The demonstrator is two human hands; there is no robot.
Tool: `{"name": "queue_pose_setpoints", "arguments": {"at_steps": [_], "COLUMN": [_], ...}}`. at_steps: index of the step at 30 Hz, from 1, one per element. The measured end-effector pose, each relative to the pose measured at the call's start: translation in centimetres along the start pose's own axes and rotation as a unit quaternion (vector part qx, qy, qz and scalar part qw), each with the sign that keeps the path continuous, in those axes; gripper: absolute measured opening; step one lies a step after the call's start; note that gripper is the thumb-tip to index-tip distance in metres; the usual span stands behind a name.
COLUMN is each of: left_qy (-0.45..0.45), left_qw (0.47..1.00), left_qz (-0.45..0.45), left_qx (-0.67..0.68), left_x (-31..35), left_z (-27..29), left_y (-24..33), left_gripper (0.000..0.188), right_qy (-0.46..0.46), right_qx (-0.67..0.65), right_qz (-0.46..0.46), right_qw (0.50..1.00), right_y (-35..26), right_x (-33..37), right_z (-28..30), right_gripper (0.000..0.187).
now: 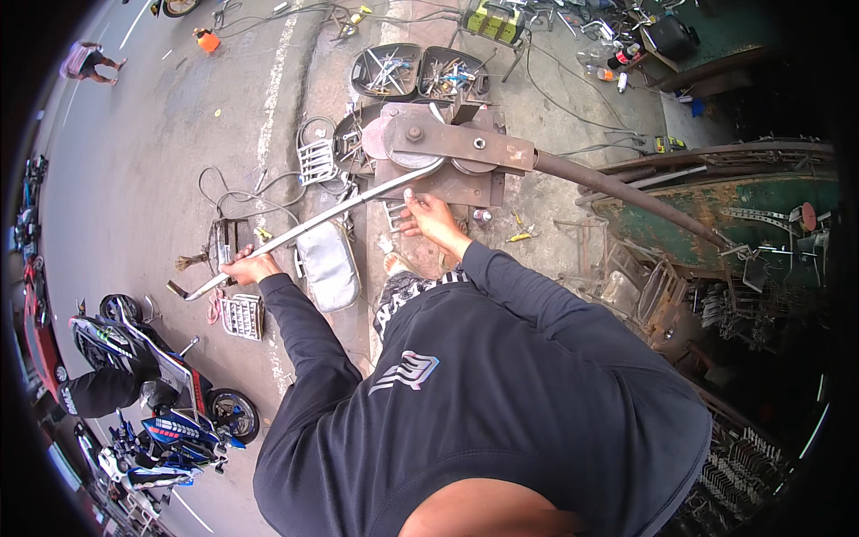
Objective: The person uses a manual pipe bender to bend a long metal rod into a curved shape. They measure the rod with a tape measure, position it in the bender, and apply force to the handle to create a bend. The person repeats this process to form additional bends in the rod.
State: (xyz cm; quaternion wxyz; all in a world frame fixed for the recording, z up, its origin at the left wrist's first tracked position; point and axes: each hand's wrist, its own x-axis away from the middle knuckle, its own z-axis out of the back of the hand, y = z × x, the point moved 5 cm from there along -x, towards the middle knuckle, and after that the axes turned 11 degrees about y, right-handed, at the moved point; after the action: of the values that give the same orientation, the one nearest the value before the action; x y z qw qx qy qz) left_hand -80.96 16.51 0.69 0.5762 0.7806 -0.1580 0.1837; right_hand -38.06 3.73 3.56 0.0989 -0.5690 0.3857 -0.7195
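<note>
A long silvery metal tube (327,213) runs slantwise from lower left up into a manual pipe bender (461,141). My left hand (250,267) is closed around the tube near its outer end, which is bent and dark at the tip. At the bender the tube's other end lies against the round dies, partly hidden by the flat steel arm. Just below the tube, beside the bender's base plate (456,190), is my right hand (429,220), its fingers apart and nothing visible in it. A rusty lever pipe (626,193) extends from the bender to the right.
Beyond the bender lie two open black cases (386,73) full of tools. A grey padded seat (327,264) and metal racks (242,318) lie near my left arm. Cables cross the ground. Motorcycles (161,385) stand at lower left; a green bench (707,224) is at right.
</note>
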Motion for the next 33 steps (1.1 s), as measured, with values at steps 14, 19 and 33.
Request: {"name": "queue_pose_setpoints", "arguments": {"at_steps": [14,19,33], "left_qy": [-0.036,-0.041,-0.064], "left_qw": [0.999,0.998,0.997], "left_qz": [-0.016,0.034,0.021], "left_qx": [0.002,-0.041,-0.031], "left_x": [1.3,-0.2,0.5], "left_z": [8.1,3.4,5.0], "left_y": [1.8,-0.3,0.8], "left_gripper": [0.043,0.046,0.041], "right_qy": [-0.021,-0.007,-0.015], "right_qx": [-0.163,-0.181,-0.219], "right_qz": [0.185,0.173,0.146], "right_qw": [0.969,0.968,0.965], "right_y": [-0.2,-0.8,-0.4], "right_x": [-2.3,-2.6,-2.9], "right_z": [-1.0,-2.3,-2.2], "right_gripper": [0.039,0.042,0.046]}}
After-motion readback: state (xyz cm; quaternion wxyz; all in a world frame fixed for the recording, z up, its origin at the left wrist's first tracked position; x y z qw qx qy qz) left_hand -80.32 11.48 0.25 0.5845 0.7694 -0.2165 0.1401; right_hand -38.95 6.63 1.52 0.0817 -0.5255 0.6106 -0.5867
